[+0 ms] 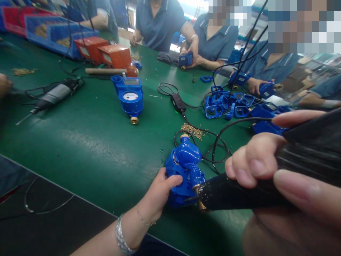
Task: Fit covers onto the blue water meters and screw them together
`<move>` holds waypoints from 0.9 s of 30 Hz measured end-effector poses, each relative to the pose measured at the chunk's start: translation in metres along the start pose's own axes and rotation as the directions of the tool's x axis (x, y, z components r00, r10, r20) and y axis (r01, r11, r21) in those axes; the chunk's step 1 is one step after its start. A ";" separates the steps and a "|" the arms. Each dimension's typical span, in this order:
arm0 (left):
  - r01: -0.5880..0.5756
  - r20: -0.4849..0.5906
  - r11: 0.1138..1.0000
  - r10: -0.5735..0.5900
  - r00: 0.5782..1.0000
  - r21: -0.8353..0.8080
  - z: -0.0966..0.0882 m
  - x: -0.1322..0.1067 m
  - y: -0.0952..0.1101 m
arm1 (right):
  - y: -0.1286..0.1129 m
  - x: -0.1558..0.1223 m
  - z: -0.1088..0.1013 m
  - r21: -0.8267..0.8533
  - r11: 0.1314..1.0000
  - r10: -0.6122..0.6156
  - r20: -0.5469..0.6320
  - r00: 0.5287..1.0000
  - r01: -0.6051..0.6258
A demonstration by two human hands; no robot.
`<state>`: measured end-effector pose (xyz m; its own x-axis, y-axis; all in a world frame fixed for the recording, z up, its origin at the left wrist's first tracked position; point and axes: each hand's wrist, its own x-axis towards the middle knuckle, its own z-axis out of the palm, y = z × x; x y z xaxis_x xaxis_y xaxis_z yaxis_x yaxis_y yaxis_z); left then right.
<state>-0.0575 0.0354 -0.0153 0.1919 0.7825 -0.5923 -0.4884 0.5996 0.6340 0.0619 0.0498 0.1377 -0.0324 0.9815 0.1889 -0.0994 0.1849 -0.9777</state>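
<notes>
Head view, 1 frame. Left hand (160, 190) is closed round the near end of a blue meter (186, 163), thumb over the top and fingers wrapped beneath; the meter lies on its side on the green table (93, 142), close to the near edge, brass fitting toward the camera. Right hand (255, 163) is clenched round a black power screwdriver (226, 193), fingers fully curled on the barrel, and the tip meets the meter's near end beside the brass fitting. Cannot tell whether a screw sits under the tip. A heap of small brass screws (192, 131) lies just beyond the meter, next to a looped black cable (215, 145). Judgement: fastening on this meter is mid-way, since the tool is engaged and the body has not been set aside. A 2nd meter (130, 96), dial face up, rests further out. A pile of blue covers (226, 105) lies at right in front of co-workers, 1 of whose hands (193, 53) holds a blue part.
</notes>
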 end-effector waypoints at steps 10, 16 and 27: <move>-0.016 -0.045 0.999 0.015 0.999 -0.031 0.003 0.001 -0.002 | 0.038 0.005 0.004 0.157 0.987 0.034 0.071 0.997 -0.045; -0.040 -0.047 0.999 0.038 0.998 -0.034 0.003 0.001 -0.004 | 0.034 0.003 0.004 0.101 0.989 0.100 0.090 0.991 -0.109; -0.040 -0.012 0.995 0.039 0.999 -0.093 0.003 -0.001 -0.007 | 0.037 0.000 0.001 0.153 0.975 0.143 0.111 0.983 -0.159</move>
<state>-0.0523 0.0312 -0.0176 0.1620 0.8033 -0.5732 -0.5730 0.5495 0.6081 0.0577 0.0564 0.1014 -0.1564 0.9861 0.0560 -0.2436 0.0164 -0.9697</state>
